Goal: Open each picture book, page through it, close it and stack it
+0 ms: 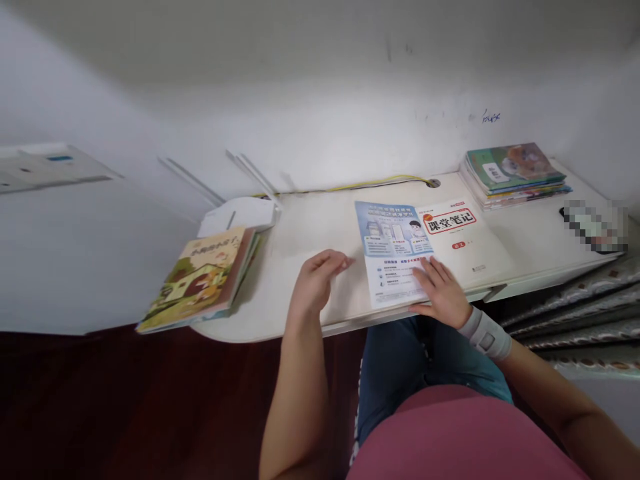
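Observation:
An open book (pixel 395 283) lies on the white desk, with a blue and white printed page on the left and a white page (pixel 480 247) bearing a red-framed title on the right. Flat on the lower part of the book near the fold rests my right hand (pixel 443 293), fingers spread, a grey band around its wrist. My left hand (pixel 320 277) hovers just left of the book, apart from it. Its fingers are curled together towards the thumb, and nothing shows in them.
To the left, picture books (pixel 200 277) overhang the desk edge beside a white router (pixel 237 217) with antennas. A stack of books (pixel 515 170) stands at the back right, near a phone (pixel 593 227). A yellow cable (pixel 370 183) follows the wall into a desk hole.

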A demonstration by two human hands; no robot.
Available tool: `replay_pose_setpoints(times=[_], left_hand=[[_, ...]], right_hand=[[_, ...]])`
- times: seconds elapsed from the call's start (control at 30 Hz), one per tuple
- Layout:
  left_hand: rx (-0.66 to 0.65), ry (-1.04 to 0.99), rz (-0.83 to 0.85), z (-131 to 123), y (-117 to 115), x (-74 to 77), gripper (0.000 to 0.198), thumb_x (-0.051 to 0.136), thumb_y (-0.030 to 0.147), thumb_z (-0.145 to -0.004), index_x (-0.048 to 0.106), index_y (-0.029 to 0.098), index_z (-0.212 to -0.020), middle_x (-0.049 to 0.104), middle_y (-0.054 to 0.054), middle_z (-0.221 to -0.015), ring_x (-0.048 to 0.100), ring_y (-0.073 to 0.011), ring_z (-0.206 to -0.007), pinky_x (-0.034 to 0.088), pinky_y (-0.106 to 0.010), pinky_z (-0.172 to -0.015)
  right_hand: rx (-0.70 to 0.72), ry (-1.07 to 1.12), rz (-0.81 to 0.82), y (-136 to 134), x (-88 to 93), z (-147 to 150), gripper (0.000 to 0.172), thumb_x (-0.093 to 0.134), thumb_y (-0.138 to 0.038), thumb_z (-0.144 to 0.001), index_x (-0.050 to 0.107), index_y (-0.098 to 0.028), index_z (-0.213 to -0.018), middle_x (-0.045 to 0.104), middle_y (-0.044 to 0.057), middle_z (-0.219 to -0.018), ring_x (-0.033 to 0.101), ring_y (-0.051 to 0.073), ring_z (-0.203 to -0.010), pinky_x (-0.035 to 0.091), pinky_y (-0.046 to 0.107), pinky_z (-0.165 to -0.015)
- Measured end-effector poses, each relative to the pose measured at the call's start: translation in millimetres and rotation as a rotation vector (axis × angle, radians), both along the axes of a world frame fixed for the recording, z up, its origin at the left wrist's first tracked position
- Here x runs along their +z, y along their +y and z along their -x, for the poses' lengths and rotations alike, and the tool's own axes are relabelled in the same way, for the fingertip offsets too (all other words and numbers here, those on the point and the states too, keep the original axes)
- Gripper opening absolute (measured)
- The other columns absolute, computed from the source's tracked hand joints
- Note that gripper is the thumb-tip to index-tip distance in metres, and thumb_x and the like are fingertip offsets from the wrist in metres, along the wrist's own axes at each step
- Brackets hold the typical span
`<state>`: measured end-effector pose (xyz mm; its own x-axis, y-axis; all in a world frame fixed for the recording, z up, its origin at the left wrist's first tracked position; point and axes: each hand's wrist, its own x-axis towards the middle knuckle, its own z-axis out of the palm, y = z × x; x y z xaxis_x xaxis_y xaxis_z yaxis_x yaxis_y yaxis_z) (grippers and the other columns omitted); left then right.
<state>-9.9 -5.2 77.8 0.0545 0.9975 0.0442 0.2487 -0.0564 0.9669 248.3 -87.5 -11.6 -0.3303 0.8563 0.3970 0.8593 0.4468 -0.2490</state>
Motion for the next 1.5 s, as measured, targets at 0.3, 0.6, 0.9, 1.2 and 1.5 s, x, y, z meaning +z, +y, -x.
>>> replay_pose_setpoints(times=[0.3, 0.6, 0.9, 1.2, 1.5], left_hand=[[-0.25, 0.215, -0.526, -43.7, -39.5, 27.0, 0.046, 0.04, 0.056, -0.09, 0.062, 0.022, -0.111, 0.058, -0.013, -0.124, 0.05, -0.0269, -0.123, 0.039, -0.047, -0.105], [-0.211, 0.905, -0.42, -93.1, 26.4, -36.6, 0.088, 0.036, 0.066, -0.086, 0.008, 0.015, -0.152, -0.001, -0.019, -0.159, -0.002, -0.0402, -0.144, 0.015, -0.063, -0.11], [-0.187, 0.705, -0.32, -99.1, 58.4, -62.2, 0.088, 0.047, 0.06, -0.084, 0.016, 0.01, -0.149, 0.014, -0.024, -0.156, 0.015, -0.0345, -0.144, 0.025, -0.05, -0.112], [0.017, 0.479, -0.054, -84.4, 58.2, -57.9, 0.082, 0.055, 0.054, -0.081, 0.023, 0.018, -0.147, 0.063, -0.011, -0.111, 0.063, -0.0257, -0.1, 0.049, -0.04, -0.088], [0.008, 0.916, -0.093, -87.1, 64.8, -46.3, 0.06, 0.047, 0.045, -0.086, 0.04, 0.012, -0.136, 0.055, -0.019, -0.127, 0.053, -0.031, -0.117, 0.046, -0.041, -0.09]], right_hand=[[0.061, 0.749, 0.198, 4.0, 11.6, -54.4, 0.036, 0.057, -0.041, -0.083, 0.067, -0.023, -0.113, 0.071, 0.008, -0.109, 0.066, 0.029, -0.103, 0.053, 0.048, -0.089], [-0.067, 0.897, 0.477, 20.0, 32.8, -95.4, 0.055, 0.053, -0.069, -0.075, 0.06, -0.017, -0.057, 0.058, 0.0, -0.053, 0.051, 0.013, -0.051, 0.044, 0.027, -0.051], [-0.13, 0.94, 0.535, 20.2, 39.1, -90.5, 0.06, 0.051, -0.074, -0.073, 0.056, -0.016, -0.055, 0.052, -0.002, -0.052, 0.044, 0.011, -0.053, 0.037, 0.025, -0.051], [-0.358, 1.202, 0.29, 50.9, 32.9, -107.3, 0.049, 0.054, -0.066, -0.075, 0.062, -0.018, -0.078, 0.065, 0.003, -0.071, 0.058, 0.019, -0.069, 0.047, 0.031, -0.062], [-0.685, 0.281, 0.169, 89.2, 22.0, -144.2, 0.055, 0.055, -0.037, -0.081, 0.047, -0.01, -0.128, 0.068, 0.012, -0.098, 0.063, 0.025, -0.088, 0.047, 0.034, -0.076]])
